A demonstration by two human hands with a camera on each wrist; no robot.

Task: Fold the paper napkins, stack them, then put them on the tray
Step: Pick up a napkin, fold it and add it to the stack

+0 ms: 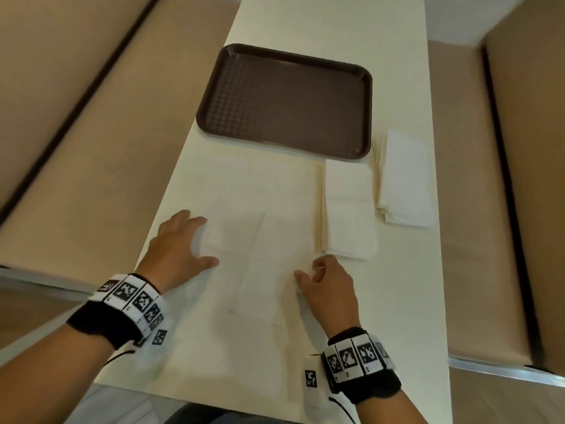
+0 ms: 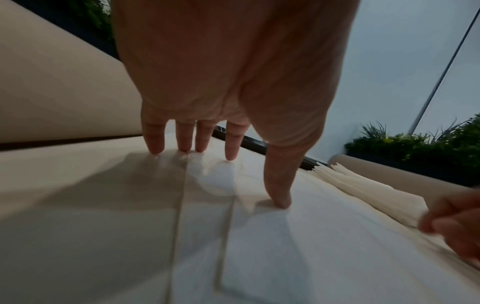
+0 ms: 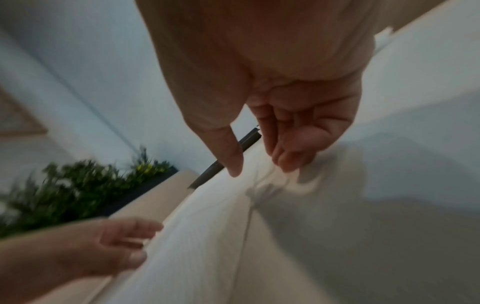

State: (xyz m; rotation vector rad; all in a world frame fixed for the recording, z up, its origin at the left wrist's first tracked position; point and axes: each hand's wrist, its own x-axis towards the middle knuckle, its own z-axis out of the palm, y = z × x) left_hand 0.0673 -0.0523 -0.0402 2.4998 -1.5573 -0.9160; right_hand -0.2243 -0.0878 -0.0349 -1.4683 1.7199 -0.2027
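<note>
An unfolded paper napkin (image 1: 260, 240) lies flat and spread open on the cream table (image 1: 321, 22), in the middle of the near half, its crease lines dividing it into squares. The left hand (image 1: 177, 243) rests on the napkin's left edge with fingers straight and spread; in the left wrist view its fingertips (image 2: 155, 148) and thumb press down onto the sheet. The right hand (image 1: 327, 286) is at the napkin's right edge, its fingers curled in and its thumb close to them; in the right wrist view the fingertips (image 3: 291, 162) bunch up a small ridge of the paper, pinching the edge, though that view is blurred.

Just beside the open napkin on the right lies a folded napkin (image 1: 348, 209), a long narrow rectangle. Further right, close to the table's right edge, lies a stack of folded napkins (image 1: 405, 179), apart from the first by a narrow gap.

The dark brown tray (image 1: 211, 117) sits beyond the napkins, near the middle of the table, its near right corner almost touching the folded napkin. Its patterned floor holds nothing.

Both wrists wear black bands with black-and-white marker squares. Tan padded benches (image 1: 76, 117) run along both long sides of the table. Green plants (image 2: 415, 144) show in the wrist views.
</note>
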